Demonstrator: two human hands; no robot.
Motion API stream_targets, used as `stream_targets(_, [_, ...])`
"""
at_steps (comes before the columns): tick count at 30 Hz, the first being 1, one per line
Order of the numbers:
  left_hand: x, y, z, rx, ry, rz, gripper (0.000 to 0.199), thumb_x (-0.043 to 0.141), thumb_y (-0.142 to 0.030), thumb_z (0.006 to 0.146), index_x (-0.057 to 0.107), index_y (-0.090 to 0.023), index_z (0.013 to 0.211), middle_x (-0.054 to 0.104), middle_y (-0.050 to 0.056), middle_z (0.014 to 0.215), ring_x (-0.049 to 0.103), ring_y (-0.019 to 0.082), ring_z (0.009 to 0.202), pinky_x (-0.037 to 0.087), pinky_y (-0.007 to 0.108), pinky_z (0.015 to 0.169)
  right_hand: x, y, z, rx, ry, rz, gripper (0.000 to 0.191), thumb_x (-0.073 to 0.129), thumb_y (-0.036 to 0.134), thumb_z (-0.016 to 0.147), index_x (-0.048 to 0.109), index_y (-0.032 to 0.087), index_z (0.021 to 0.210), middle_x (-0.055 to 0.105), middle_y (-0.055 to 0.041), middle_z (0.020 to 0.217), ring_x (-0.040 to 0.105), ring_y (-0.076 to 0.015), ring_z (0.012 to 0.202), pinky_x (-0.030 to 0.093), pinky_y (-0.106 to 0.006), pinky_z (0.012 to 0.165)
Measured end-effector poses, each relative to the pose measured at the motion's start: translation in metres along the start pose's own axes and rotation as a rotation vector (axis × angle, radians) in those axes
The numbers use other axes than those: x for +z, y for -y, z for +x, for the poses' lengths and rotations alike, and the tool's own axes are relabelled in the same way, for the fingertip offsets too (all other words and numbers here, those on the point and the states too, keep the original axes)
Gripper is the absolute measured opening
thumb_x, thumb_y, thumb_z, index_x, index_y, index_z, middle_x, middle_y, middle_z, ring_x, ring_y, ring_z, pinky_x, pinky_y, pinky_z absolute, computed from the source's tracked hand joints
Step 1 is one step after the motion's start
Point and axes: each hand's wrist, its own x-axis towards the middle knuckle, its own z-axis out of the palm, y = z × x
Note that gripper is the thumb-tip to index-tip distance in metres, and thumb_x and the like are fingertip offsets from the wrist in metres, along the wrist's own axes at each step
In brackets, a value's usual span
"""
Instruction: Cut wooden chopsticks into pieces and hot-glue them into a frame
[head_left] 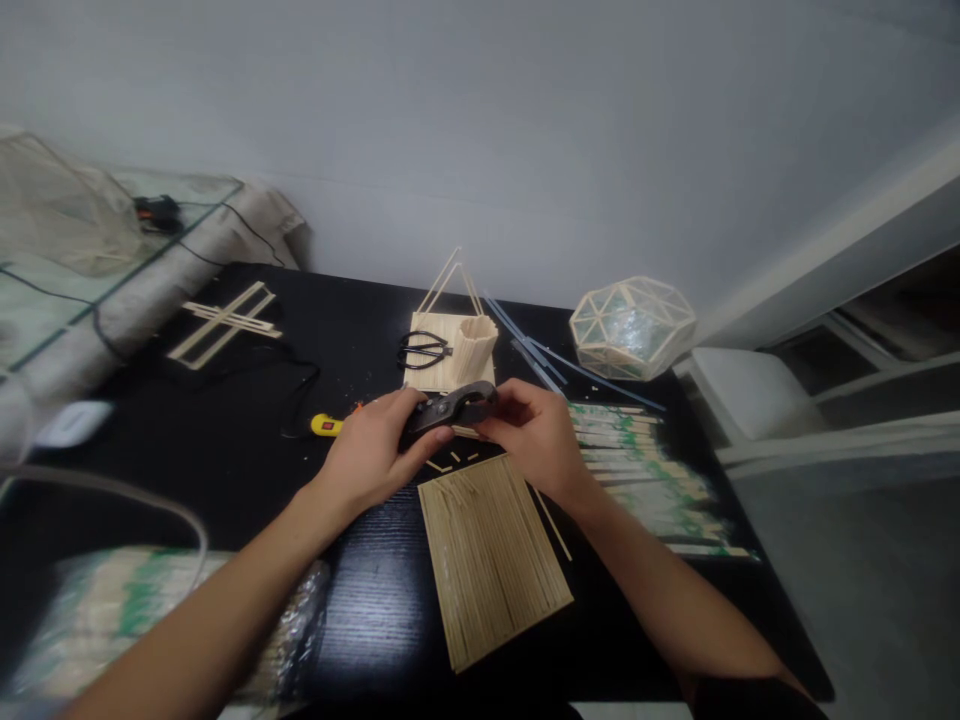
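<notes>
Dark metal pruning shears [450, 405] are gripped in my left hand [379, 440], with their curved jaws pointing right. My right hand [536, 430] is closed in a pinch right at the jaws; what its fingers hold is mostly hidden. A thin wooden stick [553, 525] slants down from beneath that hand. Below both hands lies a flat panel of wooden sticks [495, 560], with a few short cut pieces [454, 460] at its far edge. Just beyond the shears stands a stick-built base [431, 378] bearing a round cup of sticks [475, 350] and black-handled scissors [421, 350].
A yellow-handled tool [326, 425] lies left of my left hand. Crossed stick frames [225, 325] are farther left. Wrapped chopsticks [637, 460], blue strips [532, 350] and a faceted stick lantern [634, 330] occupy the right. A plastic-wrapped bundle [97, 610] sits front left.
</notes>
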Motion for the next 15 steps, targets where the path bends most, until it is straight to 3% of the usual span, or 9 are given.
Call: stream_targets(15, [0.0010,0.0009,0.0001,-0.017,0.019,-0.029,0.046,0.047,-0.059,0.102,0.065,-0.017,0.104,0.071,0.009,0.093,0.066,0.026,0.083,0.045,0.038,0.075,0.0016,0.0018,-0.0025,-0.032,-0.067,-0.061,0.018,0.085,0.029,0.077,0.070,0.021,0.074,0.070,0.0011,0.071,0.064,-0.0158,0.066,0.055,-0.030,0.065])
